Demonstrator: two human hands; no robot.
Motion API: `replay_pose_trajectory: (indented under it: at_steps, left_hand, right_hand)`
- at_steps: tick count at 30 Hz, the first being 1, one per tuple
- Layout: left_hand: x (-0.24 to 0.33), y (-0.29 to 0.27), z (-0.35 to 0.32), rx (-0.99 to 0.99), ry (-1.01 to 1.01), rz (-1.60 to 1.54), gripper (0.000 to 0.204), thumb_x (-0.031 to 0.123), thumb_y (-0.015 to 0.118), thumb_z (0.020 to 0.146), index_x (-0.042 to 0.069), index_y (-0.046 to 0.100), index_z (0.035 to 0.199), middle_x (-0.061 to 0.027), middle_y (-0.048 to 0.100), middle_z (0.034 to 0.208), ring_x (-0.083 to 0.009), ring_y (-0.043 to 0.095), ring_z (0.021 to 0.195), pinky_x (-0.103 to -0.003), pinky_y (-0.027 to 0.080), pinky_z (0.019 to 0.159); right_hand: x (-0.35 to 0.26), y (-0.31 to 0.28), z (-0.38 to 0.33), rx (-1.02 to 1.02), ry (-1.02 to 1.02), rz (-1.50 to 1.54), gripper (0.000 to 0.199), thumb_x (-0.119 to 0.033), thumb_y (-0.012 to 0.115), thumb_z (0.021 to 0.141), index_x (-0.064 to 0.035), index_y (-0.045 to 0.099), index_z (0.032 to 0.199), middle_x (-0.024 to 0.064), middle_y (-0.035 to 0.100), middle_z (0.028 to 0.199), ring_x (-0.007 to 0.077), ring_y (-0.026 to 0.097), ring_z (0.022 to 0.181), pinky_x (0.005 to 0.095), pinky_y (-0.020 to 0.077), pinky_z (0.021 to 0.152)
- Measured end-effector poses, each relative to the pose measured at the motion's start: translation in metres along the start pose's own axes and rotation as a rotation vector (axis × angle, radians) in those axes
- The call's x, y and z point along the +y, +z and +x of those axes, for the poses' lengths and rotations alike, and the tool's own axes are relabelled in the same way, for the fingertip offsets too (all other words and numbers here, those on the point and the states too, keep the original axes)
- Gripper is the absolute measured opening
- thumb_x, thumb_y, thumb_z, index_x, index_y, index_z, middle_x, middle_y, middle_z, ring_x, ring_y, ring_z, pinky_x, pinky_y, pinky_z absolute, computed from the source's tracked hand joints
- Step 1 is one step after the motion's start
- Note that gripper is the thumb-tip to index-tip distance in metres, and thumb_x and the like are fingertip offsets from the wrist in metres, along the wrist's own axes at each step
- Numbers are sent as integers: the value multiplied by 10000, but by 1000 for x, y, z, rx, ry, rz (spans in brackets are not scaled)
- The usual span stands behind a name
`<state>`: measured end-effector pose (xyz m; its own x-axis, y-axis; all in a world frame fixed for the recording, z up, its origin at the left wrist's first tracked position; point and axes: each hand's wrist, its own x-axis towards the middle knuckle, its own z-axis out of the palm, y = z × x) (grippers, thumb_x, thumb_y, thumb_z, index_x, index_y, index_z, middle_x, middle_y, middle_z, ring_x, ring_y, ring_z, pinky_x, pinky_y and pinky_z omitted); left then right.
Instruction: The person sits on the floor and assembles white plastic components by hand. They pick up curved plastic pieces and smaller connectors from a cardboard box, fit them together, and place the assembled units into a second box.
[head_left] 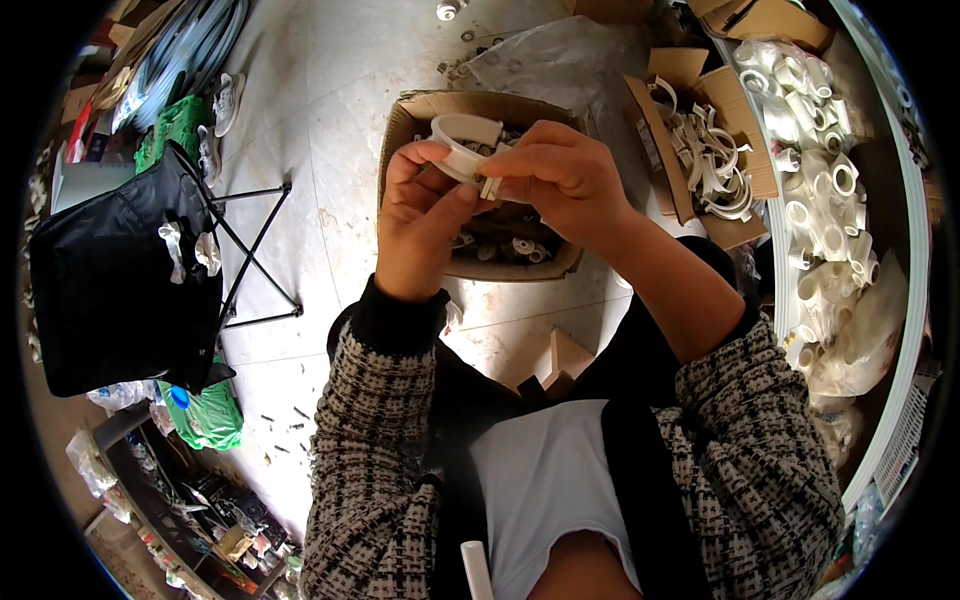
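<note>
Holding a white plastic pipe clamp (468, 150) up over an open cardboard box (400, 125), a seated person works with both bare hands. The left hand (420, 215) pinches the ring's lower edge between thumb and fingers, closed on it. The right hand (565, 175) is curled tight over the clamp's small tab end, fingertips pressed together there; whether it also holds a screw or other small piece cannot be seen. The step in hand looks like fitting or closing up the clamp's end. The next move probably calls for steady fine pressure at that tab while the left hand keeps the ring from turning.

Below the hands, the cardboard box on the floor holds a jumble of small white and dark parts. To the right, a second cardboard box (660, 130) holds curved white clamp halves. Further right, a heap of white pipe fittings (825, 190) lies along a pale rail. At left stands a black folding stool (110, 270).
</note>
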<state>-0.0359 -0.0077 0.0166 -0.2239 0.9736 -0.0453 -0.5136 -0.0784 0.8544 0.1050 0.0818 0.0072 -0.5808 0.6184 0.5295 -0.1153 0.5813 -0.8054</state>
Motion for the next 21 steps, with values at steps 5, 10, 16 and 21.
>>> replay_pose_trajectory:
  at_steps: [5,10,16,21]
  left_hand:
    - [-6,-5,2,16,34,50,247,-4,518,863,104,429,1066,-93,597,1014,-167,604,889,-265,535,738]
    - [-5,-5,1,36,15,39,248,-26,523,852,95,434,1050,-102,599,1014,-167,605,890,-261,535,733]
    - [-3,-5,1,42,1,30,266,-54,532,836,86,432,1038,-121,594,1023,-165,600,898,-257,529,740]
    - [-3,-4,1,53,-11,29,285,-53,523,836,85,427,1067,-125,591,1029,-167,599,905,-263,528,747]
  right_hand:
    - [1,1,-1,-21,18,-16,184,-32,695,705,-78,678,882,34,558,712,154,552,637,251,446,563]
    - [2,-4,3,-50,28,33,193,-50,692,714,-89,678,902,39,570,710,158,564,633,255,450,558]
    - [4,-9,4,-138,7,19,219,-33,658,751,-74,663,966,37,564,735,132,549,634,240,435,551]
    - [1,-8,2,-128,-3,-66,231,-29,658,752,-67,662,980,32,557,735,120,543,630,230,428,547]
